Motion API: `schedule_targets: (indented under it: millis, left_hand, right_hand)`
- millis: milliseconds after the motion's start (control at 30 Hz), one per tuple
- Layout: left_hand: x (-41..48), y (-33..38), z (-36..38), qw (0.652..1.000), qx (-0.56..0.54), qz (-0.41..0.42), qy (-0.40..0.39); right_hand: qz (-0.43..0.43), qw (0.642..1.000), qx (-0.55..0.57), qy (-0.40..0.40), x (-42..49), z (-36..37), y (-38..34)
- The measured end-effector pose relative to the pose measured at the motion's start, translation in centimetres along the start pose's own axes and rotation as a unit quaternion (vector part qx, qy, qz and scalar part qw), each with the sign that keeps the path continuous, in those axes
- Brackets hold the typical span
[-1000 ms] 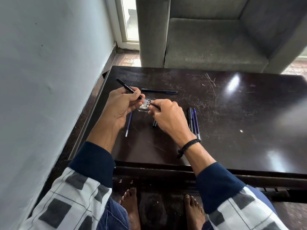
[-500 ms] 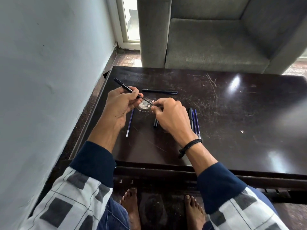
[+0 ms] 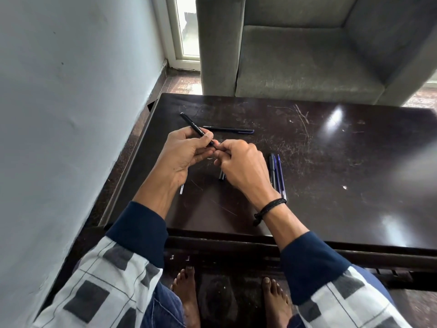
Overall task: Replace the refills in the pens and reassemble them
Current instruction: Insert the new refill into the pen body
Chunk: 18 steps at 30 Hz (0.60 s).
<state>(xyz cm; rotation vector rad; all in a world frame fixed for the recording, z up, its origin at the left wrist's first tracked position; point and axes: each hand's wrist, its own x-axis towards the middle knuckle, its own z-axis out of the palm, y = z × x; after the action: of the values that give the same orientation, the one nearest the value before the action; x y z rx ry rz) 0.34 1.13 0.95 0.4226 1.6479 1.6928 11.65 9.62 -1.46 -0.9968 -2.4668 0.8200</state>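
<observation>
Head view, from over the person's shoulders: a pale wall (image 3: 71,114) runs along the left, close beside the dark, scratched bench (image 3: 331,174). The left hand (image 3: 186,152) is raised a little over the bench, thumb and fingers curled round a black pen barrel (image 3: 197,130). The barrel is tilted, its far end pointing up and away to the left and its near end sloping down towards the other hand. Under the left wrist the clear end of a loose refill (image 3: 181,189) pokes out, lying flat on the bench.

Beyond the knuckles, a capped pen (image 3: 228,130) lies crosswise on the bench, apart from both hands.

The right hand (image 3: 241,164) meets the left in the middle. Its fingers are curled and the tips pinch at the near end of the barrel, so the two hands are together on the one pen. Whether a refill sits between those fingertips I cannot tell; it is too small and covered. A dark pen piece (image 3: 221,177) shows on the bench just beneath this hand. A black wrist cord (image 3: 269,208) circles the right wrist.

Just to the right of that hand, a black pen (image 3: 272,171) and two blue refills (image 3: 280,176) lie side by side, running towards the person. A grey armchair (image 3: 307,62) stands behind the bench.
</observation>
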Motion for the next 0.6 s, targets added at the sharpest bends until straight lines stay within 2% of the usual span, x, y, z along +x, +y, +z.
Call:
schedule_targets:
  millis: [200,367,433,533,600]
  left_hand:
    - [0.0,-0.2,0.2,1.0,0.0,-0.004,-0.001]
    - [0.1,-0.1,0.1,1.0,-0.012,0.007,0.009]
    - [0.3,0.0,-0.2,0.999,-0.022,0.011,0.031]
    - [0.7,0.2,-0.9,0.998,-0.034,0.015,0.055]
    - [0.8,0.2,-1.0,0.998,-0.037,0.017,0.056]
  right_hand:
    - [0.008,1.0,-0.001,-0.002,0.1,-0.1,0.3]
    - [0.032,0.996,0.082,-0.033,0.3,-1.5,0.0]
    - [0.06,0.994,0.094,-0.016,0.5,-2.5,0.1]
    - [0.096,0.993,0.053,0.034,0.9,-3.5,1.2]
    - [0.1,0.995,-0.009,0.024,0.9,-3.6,1.8]
